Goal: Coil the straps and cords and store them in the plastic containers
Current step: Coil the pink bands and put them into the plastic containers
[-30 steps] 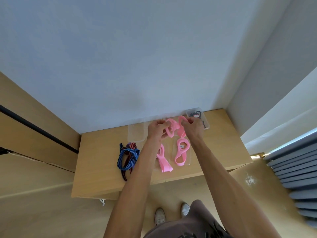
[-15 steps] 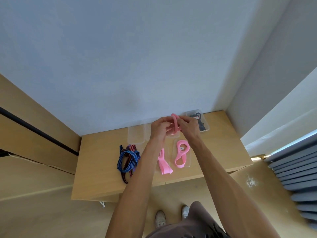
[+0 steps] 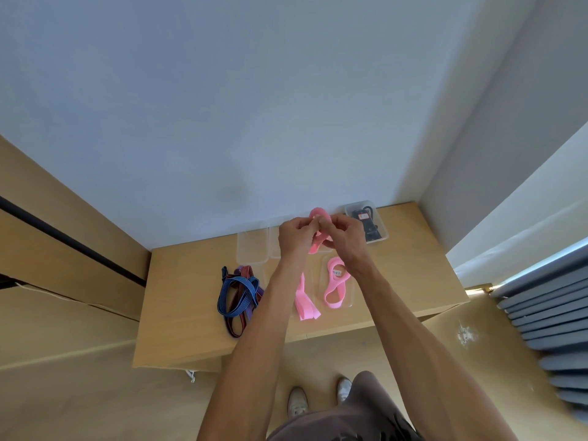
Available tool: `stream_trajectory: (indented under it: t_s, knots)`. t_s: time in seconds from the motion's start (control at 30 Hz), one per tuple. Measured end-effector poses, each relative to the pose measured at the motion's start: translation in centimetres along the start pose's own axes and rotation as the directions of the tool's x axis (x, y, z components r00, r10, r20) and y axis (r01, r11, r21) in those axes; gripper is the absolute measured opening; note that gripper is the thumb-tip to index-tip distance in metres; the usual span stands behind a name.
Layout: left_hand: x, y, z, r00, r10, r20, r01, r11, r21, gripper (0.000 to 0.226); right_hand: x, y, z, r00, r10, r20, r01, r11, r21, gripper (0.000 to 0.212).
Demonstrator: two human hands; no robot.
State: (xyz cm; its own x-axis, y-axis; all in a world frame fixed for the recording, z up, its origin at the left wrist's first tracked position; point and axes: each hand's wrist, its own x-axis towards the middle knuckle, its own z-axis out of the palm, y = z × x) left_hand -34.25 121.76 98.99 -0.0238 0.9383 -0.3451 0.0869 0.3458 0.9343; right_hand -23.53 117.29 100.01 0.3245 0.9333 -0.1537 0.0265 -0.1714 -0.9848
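Observation:
Above the back of the wooden table (image 3: 178, 313), my left hand (image 3: 294, 237) and my right hand (image 3: 342, 238) both pinch a pink strap (image 3: 319, 214). A loop of it stands up between my fingers and its tail (image 3: 304, 302) hangs down to the table. A second pink strap (image 3: 337, 283) lies coiled in a clear plastic container (image 3: 351, 302) to the right. Blue and dark red striped cords (image 3: 238, 294) lie tangled on the left. Two empty clear containers (image 3: 251, 249) stand at the back wall.
A clear container with a black cord in it (image 3: 367, 222) sits at the back right corner. Walls close the table in behind and to the right. Grey slats (image 3: 547, 313) lie at the right on the wooden floor. My shoes (image 3: 297, 404) show below.
My hands have drawn closer together and the pink strap's wide loops have been gathered into one tighter loop between my fingers.

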Motion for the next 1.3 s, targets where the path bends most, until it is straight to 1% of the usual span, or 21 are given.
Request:
stream_trajectory:
  t_s: [0.07,0.13,0.2,0.3,0.37,0.43,0.47,0.57,0.6,0.63,0.7,0.73,0.77,0.9,0.97,1.03,1.1,1.17,1.2,1.23,1.3]
  knots:
    - [0.0,0.2,0.0,1.0,-0.027,0.008,0.026,0.998,0.054,0.023,0.0,0.1,-0.1,0.999,0.001,-0.034,-0.002,1.0,-0.017,0.022]
    - [0.3,0.4,0.0,1.0,-0.017,0.01,0.016,0.995,0.103,0.026,0.0,0.2,0.0,0.998,0.021,-0.053,-0.021,1.0,0.009,0.023]
    - [0.5,0.8,-0.2,0.999,-0.018,0.032,0.016,0.997,0.079,0.027,0.1,0.3,0.1,0.996,0.047,-0.079,-0.044,0.998,0.049,0.025]
    - [-0.1,1.5,-0.5,0.993,-0.017,0.119,0.022,0.999,-0.04,0.014,0.2,-0.2,0.1,0.99,0.07,-0.121,-0.059,0.994,0.092,0.035]
    - [-0.4,1.5,-0.5,0.978,-0.034,0.204,0.068,0.984,-0.166,0.017,0.4,-0.4,-0.2,0.985,0.051,-0.163,-0.033,0.993,0.113,0.033]
    - [-0.6,1.4,-0.4,0.965,-0.059,0.255,0.133,0.95,-0.283,0.018,0.5,-0.8,0.0,0.978,0.064,-0.198,-0.039,0.991,0.128,0.029]
    - [-0.8,1.3,-0.4,0.96,-0.067,0.27,0.158,0.93,-0.331,0.018,0.5,-1.0,0.3,0.975,0.076,-0.209,-0.05,0.99,0.13,0.027]
    - [-1.3,1.3,-0.5,0.961,-0.067,0.269,0.196,0.851,-0.487,0.013,0.9,-1.1,0.7,0.958,0.043,-0.282,-0.015,0.995,0.1,0.028]
    - [-1.3,1.4,-0.6,0.965,-0.068,0.255,0.201,0.816,-0.543,0.013,1.2,-0.8,0.5,0.953,0.075,-0.292,-0.04,0.991,0.126,0.027]
    - [-1.2,1.5,-0.6,0.97,-0.073,0.233,0.2,0.784,-0.588,0.018,1.5,-0.7,0.1,0.95,0.149,-0.273,-0.101,0.978,0.181,0.023]
    - [-1.0,1.7,-0.9,0.979,-0.088,0.186,0.189,0.747,-0.637,0.024,1.6,-0.4,-0.1,0.93,0.341,-0.133,-0.277,0.894,0.353,0.016]
    - [-0.9,1.8,-1.0,0.981,-0.093,0.17,0.183,0.737,-0.65,0.027,1.6,-0.3,-0.2,0.921,0.382,-0.076,-0.316,0.848,0.425,0.015]
    - [-0.7,1.8,-1.1,0.983,-0.098,0.155,0.177,0.732,-0.658,0.027,1.8,-0.3,-0.1,0.923,0.378,-0.067,-0.312,0.841,0.442,0.015]
    - [0.1,0.8,-2.0,0.983,-0.138,0.117,0.181,0.763,-0.621,0.015,1.8,-0.6,0.1,0.938,0.305,-0.164,-0.224,0.896,0.383,0.022]
    - [0.3,0.5,-2.1,0.982,-0.167,0.087,0.186,0.778,-0.6,0.016,1.7,-0.5,0.2,0.94,0.277,-0.2,-0.204,0.925,0.322,0.022]
    - [0.2,0.5,-2.0,0.98,-0.187,0.069,0.194,0.818,-0.542,0.017,1.6,-0.4,0.4,0.946,0.247,-0.211,-0.186,0.945,0.27,0.021]
    - [0.0,0.7,-2.1,0.981,-0.176,0.081,0.194,0.893,-0.407,0.012,1.4,-0.3,0.3,0.959,0.194,-0.206,-0.147,0.964,0.223,0.021]
    - [0.0,0.8,-2.3,0.977,-0.151,0.151,0.179,0.964,-0.197,0.03,1.4,-0.3,0.1,0.975,0.117,-0.188,-0.094,0.988,0.125,0.022]
    - [0.0,0.8,-2.3,0.974,-0.135,0.18,0.156,0.982,-0.103,0.036,1.5,-0.4,0.0,0.981,0.081,-0.174,-0.071,0.996,0.063,0.019]
    - [0.0,0.8,-2.3,0.975,-0.12,0.187,0.128,0.991,-0.035,0.036,1.6,-0.5,-0.1,0.986,0.055,-0.159,-0.054,0.999,0.009,0.015]
    - [0.3,0.8,-2.6,0.983,-0.077,0.168,0.074,0.997,0.024,0.028,2.0,-0.8,-0.5,0.989,0.042,-0.14,-0.052,0.996,-0.07,0.01]
